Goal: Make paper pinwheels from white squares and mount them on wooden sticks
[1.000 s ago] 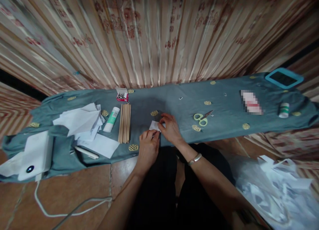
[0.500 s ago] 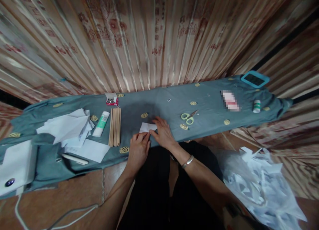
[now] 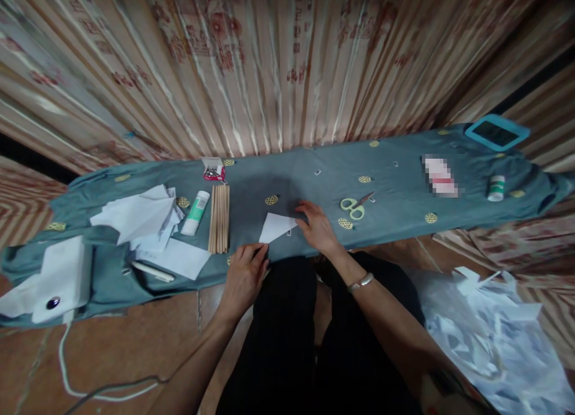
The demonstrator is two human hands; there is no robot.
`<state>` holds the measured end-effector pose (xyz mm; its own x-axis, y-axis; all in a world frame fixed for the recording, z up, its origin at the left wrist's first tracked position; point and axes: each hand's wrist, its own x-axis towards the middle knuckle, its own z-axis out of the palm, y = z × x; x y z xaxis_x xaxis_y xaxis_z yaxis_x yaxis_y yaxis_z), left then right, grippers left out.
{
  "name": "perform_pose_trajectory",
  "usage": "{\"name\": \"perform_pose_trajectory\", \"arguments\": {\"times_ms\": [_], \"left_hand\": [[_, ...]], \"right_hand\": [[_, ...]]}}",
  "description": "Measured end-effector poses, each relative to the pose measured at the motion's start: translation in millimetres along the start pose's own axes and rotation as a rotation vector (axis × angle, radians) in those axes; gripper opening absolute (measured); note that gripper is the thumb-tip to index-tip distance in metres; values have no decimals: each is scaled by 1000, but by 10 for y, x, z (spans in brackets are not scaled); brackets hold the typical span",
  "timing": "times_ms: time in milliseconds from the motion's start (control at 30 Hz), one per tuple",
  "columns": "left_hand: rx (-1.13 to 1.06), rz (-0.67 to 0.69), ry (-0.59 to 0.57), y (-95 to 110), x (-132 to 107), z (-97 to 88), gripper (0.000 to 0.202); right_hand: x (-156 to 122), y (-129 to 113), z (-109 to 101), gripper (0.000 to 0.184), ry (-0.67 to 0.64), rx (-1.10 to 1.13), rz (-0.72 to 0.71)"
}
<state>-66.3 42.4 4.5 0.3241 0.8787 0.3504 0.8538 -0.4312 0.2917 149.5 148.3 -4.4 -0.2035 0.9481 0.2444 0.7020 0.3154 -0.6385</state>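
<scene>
A small folded piece of white paper (image 3: 275, 227) lies on the grey-green cloth in front of me, one end tapering to a point on the right. My left hand (image 3: 245, 273) has its fingers closed at the paper's near left corner. Beside the pointed end is my right hand (image 3: 318, 228), thumb and fingers apart with nothing between them. A bundle of wooden sticks (image 3: 219, 219) lies left of the paper. To the right rest green-handled scissors (image 3: 356, 207), blades partly spread.
On the left are a glue stick (image 3: 196, 213), a pile of white paper sheets (image 3: 141, 217), a white pen (image 3: 153, 271) and a white device (image 3: 67, 277) with a cable. A small red box (image 3: 214, 170) stands behind. A bag of paper scraps (image 3: 489, 337) sits at lower right.
My right hand has moved off the paper to the right and spread its fingers. More of the paper now shows, with its pointed end uncovered. The view has shifted slightly.
</scene>
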Motion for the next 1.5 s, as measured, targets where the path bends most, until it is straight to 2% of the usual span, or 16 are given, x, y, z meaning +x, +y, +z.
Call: {"name": "perform_pose_trajectory", "arguments": {"times_ms": [267,467,667,767,900,1033,1167,1233,1333,1433,1500], "left_hand": [[56,-32,-3,27,-109,-4,35],[94,-25,32,79,-251,54,43],[79,-53,33,102,-361,101,53],[64,-59,26,97,-378,119,57],[35,-57,73,114,-368,108,56],[-53,-65,181,163,-154,55,58],[-120,-67,290,216,333,31,57],[-110,-49,306,223,576,39,54],[-97,-40,221,205,793,55,51],[-64,-54,161,172,802,49,45],[-45,-44,176,154,735,26,43]], "right_hand": [[46,72,-34,30,35,58,-9],[68,-5,-55,33,57,106,8],[67,-184,-16,22,-61,135,-35],[85,-228,-1,14,-47,211,11],[110,-232,-26,8,-8,272,55],[114,-237,-104,11,91,318,111],[41,-312,-181,13,174,339,90],[-24,-364,-203,12,133,293,29],[-110,-427,-230,12,40,219,-60],[-150,-456,-260,14,-97,186,-129],[-155,-454,-280,17,-173,180,-137]]}}
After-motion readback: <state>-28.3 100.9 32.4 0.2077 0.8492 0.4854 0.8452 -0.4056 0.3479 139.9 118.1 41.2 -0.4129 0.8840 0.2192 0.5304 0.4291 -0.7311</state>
